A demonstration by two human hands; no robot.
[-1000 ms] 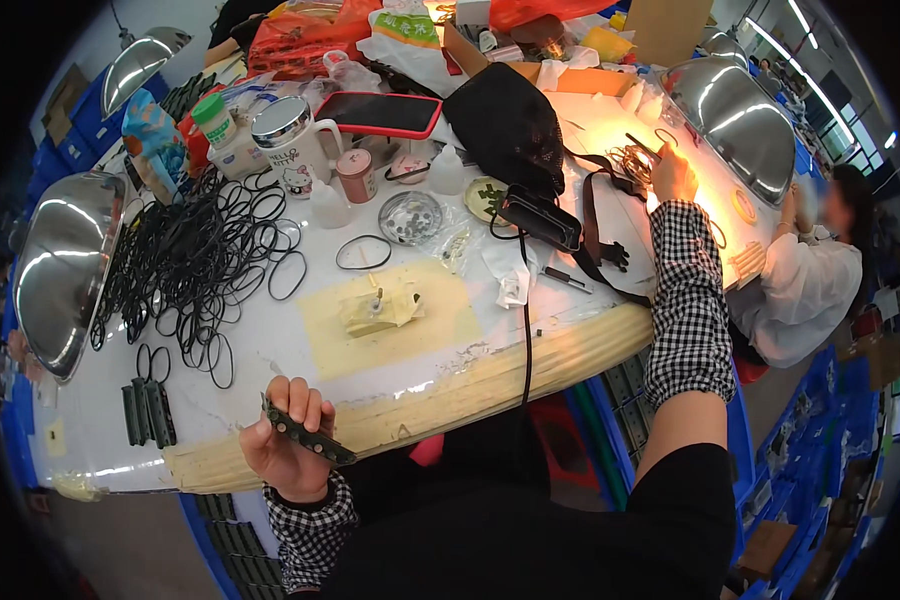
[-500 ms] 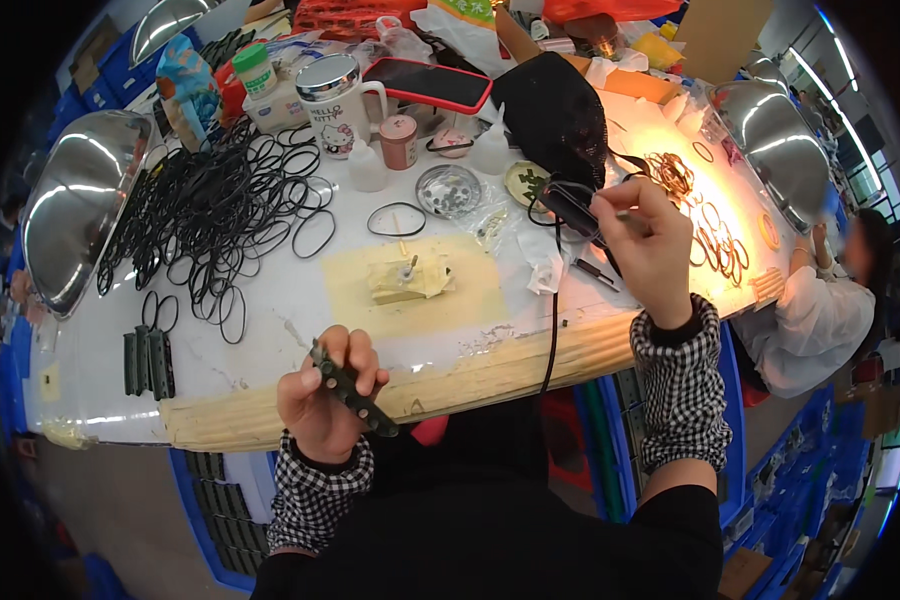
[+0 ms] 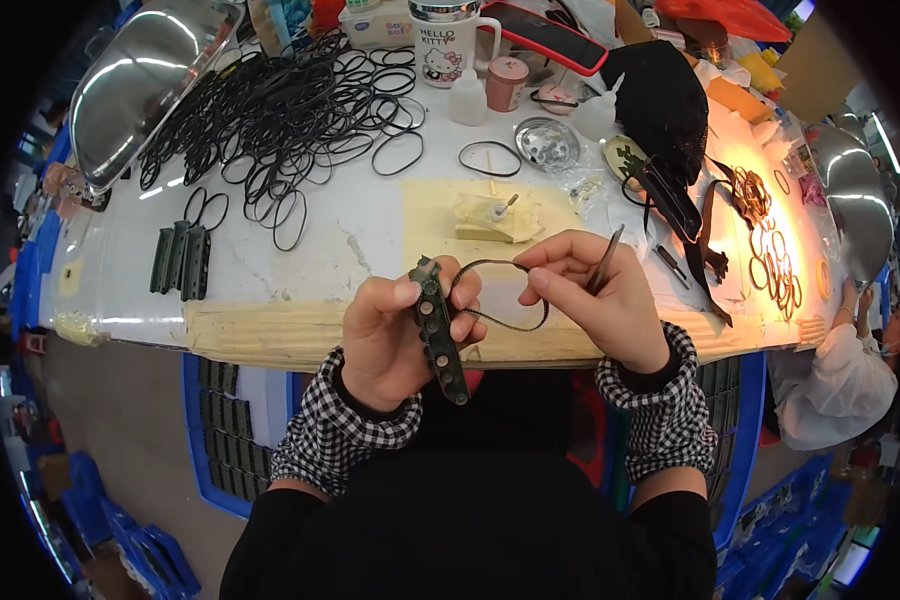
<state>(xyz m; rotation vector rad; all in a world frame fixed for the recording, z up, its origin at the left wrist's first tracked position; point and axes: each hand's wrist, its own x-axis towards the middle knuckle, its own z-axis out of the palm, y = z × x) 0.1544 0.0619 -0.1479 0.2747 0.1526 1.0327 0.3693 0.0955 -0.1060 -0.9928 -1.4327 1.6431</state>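
Observation:
My left hand [image 3: 395, 330] is closed around a dark green, bar-shaped part with a row of small round wheels [image 3: 438, 335], held tilted over the table's front edge. Just to its right, my right hand [image 3: 605, 295] pinches a thin black toothed belt loop [image 3: 515, 327] between thumb and forefinger. The loop's left side lies against the left fingertips, beside the wheeled part. A pair of slim metal tweezers [image 3: 608, 258] is also tucked in my right hand, pointing up. Beyond the hands sits a small block wrapped in yellowish tape [image 3: 490, 218].
A big heap of black belt loops [image 3: 290, 110] covers the back left. Several dark green bars [image 3: 182, 260] lie at the left. Behind are a white mug [image 3: 443, 50], a phone [image 3: 545, 38] and a black pouch [image 3: 660, 110]. A person in white [image 3: 835, 385] sits at the right.
My right hand has come left from beside the black pouch to my left hand. The belt loop now stretches between them. My left hand has risen with the wheeled part; the view has shifted.

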